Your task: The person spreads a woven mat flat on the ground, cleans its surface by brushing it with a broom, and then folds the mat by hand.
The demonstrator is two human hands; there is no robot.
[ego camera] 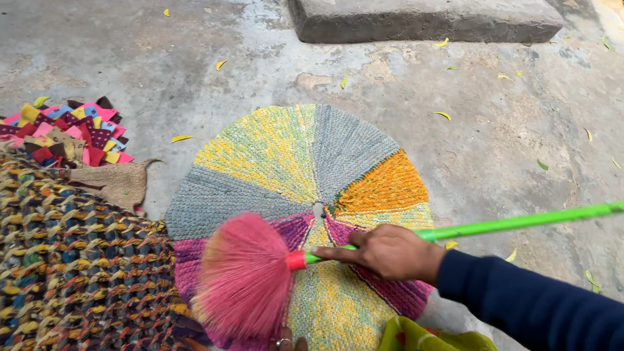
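Leftmost, a woven rag mat (71, 260) lay at nine o'clock, overlapping the round mat (305, 195), likely stacked aside. The pink broom (247, 276) pressed its bristles on the round mat's seven o'clock edge. The left hand (289, 342) barely showed; its grip could not be told. The right hand (390, 252) clamped the green handle. Bare concrete floor (507, 162) opened toward three o'clock.

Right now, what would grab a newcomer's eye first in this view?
The round woven mat in yellow, grey, orange and purple wedges lies mid-frame on the grey concrete floor. Across it, the right hand grips a green-handled broom with a pink bristle fan, the bristles on the mat's near left. The left hand, wearing a ring, barely shows at the mat's near edge.
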